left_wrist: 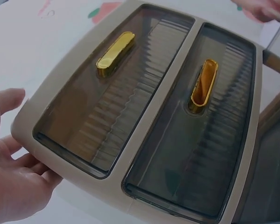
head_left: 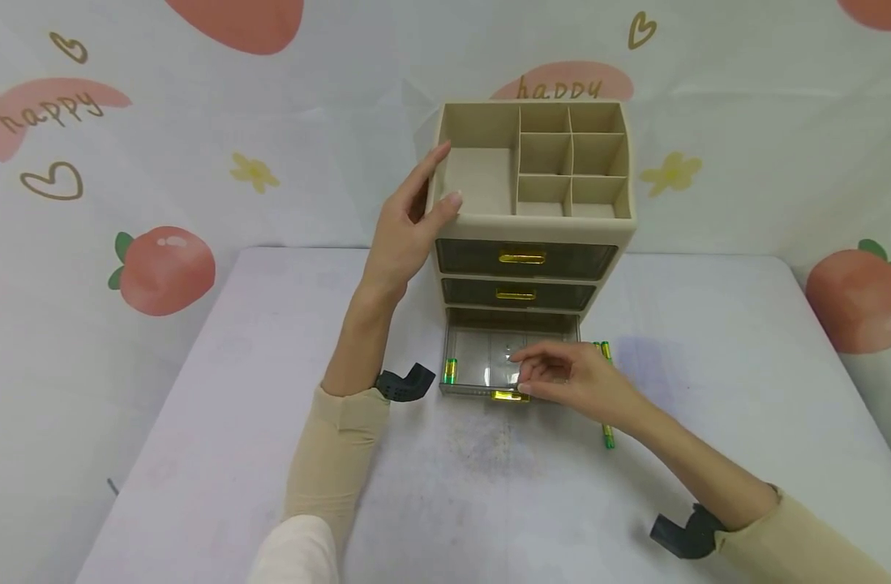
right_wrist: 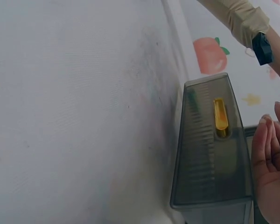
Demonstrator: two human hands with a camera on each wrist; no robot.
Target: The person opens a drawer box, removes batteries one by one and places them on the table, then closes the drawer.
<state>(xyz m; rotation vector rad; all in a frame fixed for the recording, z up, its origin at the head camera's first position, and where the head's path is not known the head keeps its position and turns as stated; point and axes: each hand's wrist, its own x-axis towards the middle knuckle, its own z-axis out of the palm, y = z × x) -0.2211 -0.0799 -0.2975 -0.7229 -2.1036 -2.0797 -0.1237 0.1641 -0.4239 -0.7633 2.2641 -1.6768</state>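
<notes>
A beige drawer organizer stands on the table, its bottom drawer pulled out. My left hand holds the organizer's upper left side, thumb over the top rim and fingers along the outer wall. In the left wrist view, the left hand lies against the casing beside two closed dark drawers. Over the bottom drawer hovers my right hand, fingers loosely bent and nothing visible between them. A green-and-gold battery lies in the drawer's front left corner. The right wrist view shows the right hand above the drawer front.
More green-and-gold batteries lie on the table to the right of the drawer, partly hidden by the right hand and forearm. The organizer's top has a large compartment and several small ones. A patterned cloth hangs behind.
</notes>
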